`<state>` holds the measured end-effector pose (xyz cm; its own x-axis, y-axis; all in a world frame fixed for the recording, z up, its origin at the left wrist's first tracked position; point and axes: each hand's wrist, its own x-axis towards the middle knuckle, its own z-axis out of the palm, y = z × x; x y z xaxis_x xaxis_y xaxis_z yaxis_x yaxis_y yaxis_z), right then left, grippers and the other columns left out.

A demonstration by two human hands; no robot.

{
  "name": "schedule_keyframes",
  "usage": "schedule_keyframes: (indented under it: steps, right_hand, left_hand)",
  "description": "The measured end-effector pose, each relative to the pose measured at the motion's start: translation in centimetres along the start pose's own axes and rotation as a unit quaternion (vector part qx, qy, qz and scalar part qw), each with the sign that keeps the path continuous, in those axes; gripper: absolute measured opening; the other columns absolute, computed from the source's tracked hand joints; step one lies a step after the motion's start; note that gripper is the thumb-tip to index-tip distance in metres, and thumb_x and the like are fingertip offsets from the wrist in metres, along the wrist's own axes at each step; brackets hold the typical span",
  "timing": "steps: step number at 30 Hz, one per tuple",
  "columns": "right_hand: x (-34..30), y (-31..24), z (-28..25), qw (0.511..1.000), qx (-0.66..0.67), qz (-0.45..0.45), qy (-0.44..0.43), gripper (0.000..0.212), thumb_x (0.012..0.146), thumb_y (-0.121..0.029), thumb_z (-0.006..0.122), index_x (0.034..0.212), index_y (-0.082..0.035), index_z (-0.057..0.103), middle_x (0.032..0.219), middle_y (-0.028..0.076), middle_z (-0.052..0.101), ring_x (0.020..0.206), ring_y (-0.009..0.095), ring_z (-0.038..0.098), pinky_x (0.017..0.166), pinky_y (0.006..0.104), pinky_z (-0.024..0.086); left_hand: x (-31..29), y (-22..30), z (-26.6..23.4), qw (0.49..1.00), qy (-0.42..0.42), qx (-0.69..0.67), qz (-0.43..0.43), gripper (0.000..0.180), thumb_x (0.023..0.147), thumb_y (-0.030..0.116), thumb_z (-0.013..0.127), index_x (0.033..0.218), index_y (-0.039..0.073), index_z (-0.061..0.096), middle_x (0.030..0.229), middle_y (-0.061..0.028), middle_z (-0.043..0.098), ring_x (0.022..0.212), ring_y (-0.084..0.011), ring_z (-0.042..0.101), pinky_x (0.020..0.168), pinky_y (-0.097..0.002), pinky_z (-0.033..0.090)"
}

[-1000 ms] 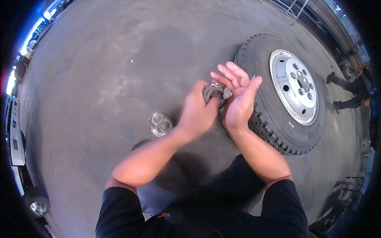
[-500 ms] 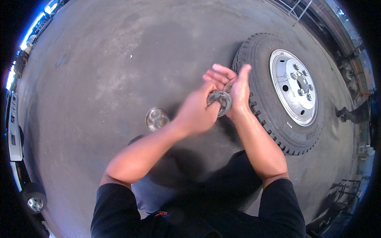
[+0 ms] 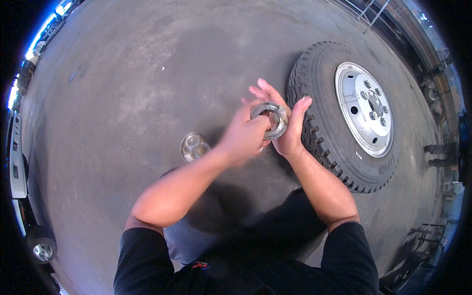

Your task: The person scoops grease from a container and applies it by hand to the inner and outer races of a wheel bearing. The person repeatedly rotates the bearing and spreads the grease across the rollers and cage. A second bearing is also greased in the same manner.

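A grey metal wheel bearing [image 3: 282,120], ring-shaped with a wide hole, is held up in front of me. My left hand [image 3: 248,128] is closed around its near left side, with the thumb hooked into the hole. Against its right side, my right hand [image 3: 291,125] is held up with the palm toward the bearing, its fingers stretched out and the thumb apart. What lies on that palm is hidden behind the bearing. Past my left forearm, a shallow round metal dish [image 3: 186,148] with rounded shapes inside sits on the floor.
A large truck tyre on a silver wheel rim [image 3: 346,105] lies close to my right hand. Part of a white vehicle [image 3: 18,172] with a wheel [image 3: 43,250] is at the far left. A person's dark legs [image 3: 442,155] show at the right edge, near metal racks.
My left hand has turned the bearing so its hole faces me more and lifted it slightly. My right hand's fingers have come in closer to it. The person at the right has shifted stance.
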<state>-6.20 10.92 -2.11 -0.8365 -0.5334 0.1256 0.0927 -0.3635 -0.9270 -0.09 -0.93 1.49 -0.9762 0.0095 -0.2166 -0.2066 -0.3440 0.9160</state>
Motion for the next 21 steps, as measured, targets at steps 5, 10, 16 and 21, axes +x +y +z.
schedule_keyframes:
  steps: [5, 10, 16, 21]
  right_hand:
    - [0.4, -2.2, 2.5, 0.977, -0.01, -0.097, 0.187, 0.106, 0.087, -0.081, 0.006, 0.128, 0.004, 0.053, 0.12, 0.021, 0.063, 0.11, 0.034, 0.063, 0.096, 0.0454, 0.049]
    - [1.3, -1.8, 1.0, 0.982, -0.001, 0.026, 0.186, 0.086, 0.099, -0.065, 0.014, 0.115, 0.006, 0.061, 0.112, 0.023, 0.066, 0.101, 0.035, 0.067, 0.089, 0.0446, 0.054]
    - [2.6, -2.5, 0.2, 0.967, 0.074, 0.164, 0.181, 0.099, 0.091, -0.076, 0.005, 0.128, 0.001, 0.055, 0.123, 0.024, 0.061, 0.111, 0.035, 0.062, 0.096, 0.0473, 0.05]
    - [1.7, -3.3, 0.9, 0.986, 0.157, 0.027, -0.042, 0.114, 0.078, -0.089, -0.001, 0.153, -0.008, 0.027, 0.151, 0.024, 0.036, 0.136, 0.035, 0.041, 0.113, 0.0471, 0.032]
  left_hand:
    - [0.7, -2.5, 0.4, 0.926, 0.126, 0.266, 0.236, 0.022, 0.084, 0.007, 0.054, 0.104, 0.0, 0.052, 0.081, -0.0205, 0.064, 0.076, -0.0389, 0.065, 0.07, -0.0474, 0.049]
    - [0.0, -0.8, 1.0, 0.927, 0.049, 0.32, 0.187, 0.02, 0.084, 0.005, 0.053, 0.103, 0.002, 0.052, 0.089, -0.0254, 0.064, 0.087, -0.044, 0.063, 0.075, -0.0495, 0.049]
    - [0.5, -1.0, 0.0, 0.961, 0.023, 0.225, 0.162, 0.018, 0.084, 0.003, 0.047, 0.1, -0.001, 0.054, 0.075, -0.0095, 0.059, 0.066, -0.0159, 0.057, 0.06, -0.0325, 0.045]
    - [1.5, -2.0, -0.3, 0.991, 0.047, 0.083, 0.093, 0.022, 0.085, 0.002, 0.044, 0.103, 0.001, 0.057, 0.076, -0.0038, 0.058, 0.062, -0.0094, 0.053, 0.049, -0.0267, 0.041]
